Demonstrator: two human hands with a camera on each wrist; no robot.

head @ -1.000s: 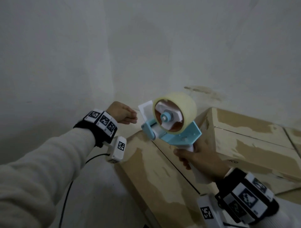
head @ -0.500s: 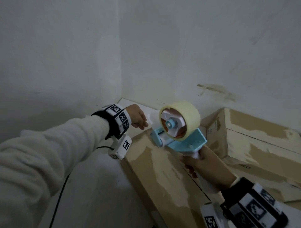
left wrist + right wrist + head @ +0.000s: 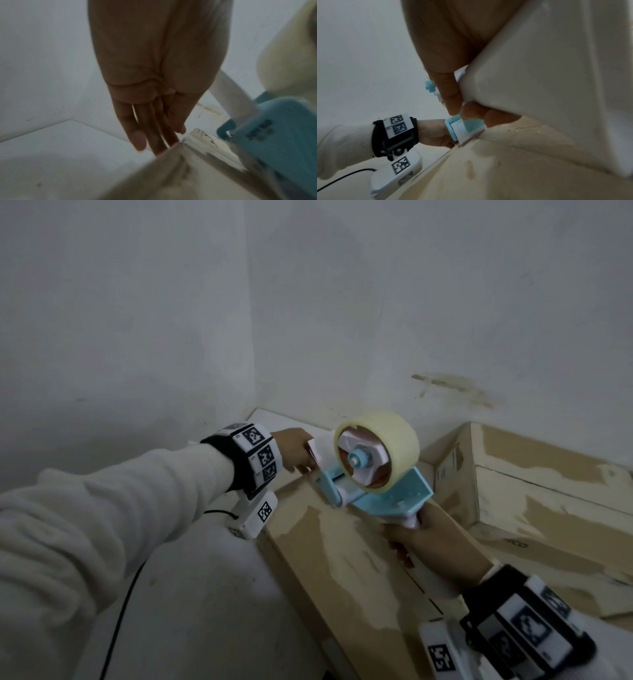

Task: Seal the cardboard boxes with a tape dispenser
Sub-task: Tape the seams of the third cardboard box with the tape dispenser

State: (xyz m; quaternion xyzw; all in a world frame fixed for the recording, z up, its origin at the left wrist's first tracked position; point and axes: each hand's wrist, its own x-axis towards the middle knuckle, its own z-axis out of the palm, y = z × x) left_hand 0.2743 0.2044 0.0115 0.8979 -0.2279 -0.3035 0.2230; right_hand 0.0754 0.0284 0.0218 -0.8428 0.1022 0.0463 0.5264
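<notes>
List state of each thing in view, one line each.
tape dispenser: held by its handle, front end down at the far end of the near box.
right hand: grips the dispenser handle.
left hand: fingers straight, at the near box's far corner beside the dispenser; holds nothing.
near cardboard box: flaps closed, centre seam visible.
far cardboard box: flaps closed, against the wall.

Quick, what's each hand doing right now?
Left hand: open, fingers straight, tips at the far corner of the cardboard box.
Right hand: gripping the handle of the tape dispenser.
</notes>
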